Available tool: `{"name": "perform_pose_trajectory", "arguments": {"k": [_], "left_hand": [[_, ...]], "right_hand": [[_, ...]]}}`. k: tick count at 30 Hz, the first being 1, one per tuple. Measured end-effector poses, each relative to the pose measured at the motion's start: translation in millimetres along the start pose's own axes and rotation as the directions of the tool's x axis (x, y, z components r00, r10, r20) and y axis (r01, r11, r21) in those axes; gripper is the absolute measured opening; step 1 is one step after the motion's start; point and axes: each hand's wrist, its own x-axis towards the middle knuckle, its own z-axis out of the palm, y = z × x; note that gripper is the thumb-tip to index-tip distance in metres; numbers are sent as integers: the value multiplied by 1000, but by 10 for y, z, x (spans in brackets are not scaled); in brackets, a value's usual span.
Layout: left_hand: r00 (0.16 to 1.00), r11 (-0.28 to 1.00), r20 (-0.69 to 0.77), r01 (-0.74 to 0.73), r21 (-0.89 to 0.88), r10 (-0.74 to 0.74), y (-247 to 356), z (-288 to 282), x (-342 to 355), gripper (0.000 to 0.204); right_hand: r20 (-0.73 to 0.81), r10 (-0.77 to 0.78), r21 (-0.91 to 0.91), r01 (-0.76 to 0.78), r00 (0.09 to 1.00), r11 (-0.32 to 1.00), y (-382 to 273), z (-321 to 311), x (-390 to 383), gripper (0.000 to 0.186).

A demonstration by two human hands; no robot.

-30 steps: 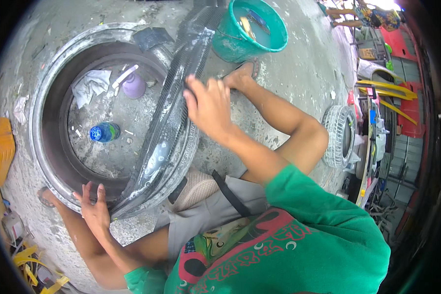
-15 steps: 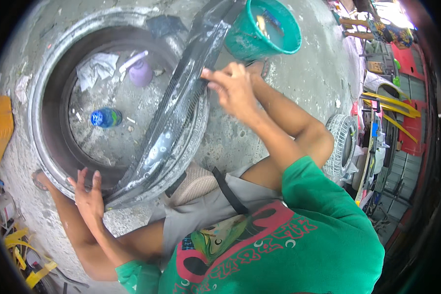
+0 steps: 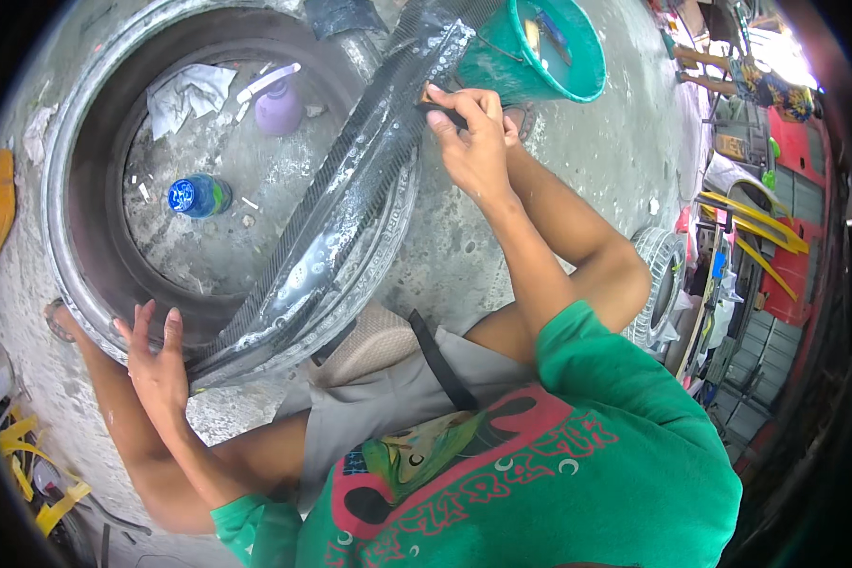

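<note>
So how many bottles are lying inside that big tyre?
2: a clear bottle with a blue label lies on the concrete near the middle of the tyre, and a purple bottle lies toward its far side, beside crumpled paper. The rubber strip may hide more.

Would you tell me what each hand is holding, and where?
Right hand pinches a small brush by its handle; left hand rests flat on the tyre.

Left hand (image 3: 156, 364) flat, fingers spread, arm bent low. Right hand (image 3: 475, 142) raised, fingers pinched shut, elbow bent.
</note>
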Motion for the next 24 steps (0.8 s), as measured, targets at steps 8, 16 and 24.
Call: {"name": "perform_pose_trajectory", "arguments": {"k": [8,16,24], "left_hand": [[1000,999,2,-9,-33,9,54,-16,-18,55],[999,999,-17,-29,32,30,33,18,-5,58],[998,999,-49,-51,-20,50,-3,23,57,59]], "right_hand": [[-187,206,52,-200,960,978,446,274,769,21],[-53,44,-279,-57,998,959,-18,156,190,22],[1,-137,181,134,991,974,678,461,175,26]]}}
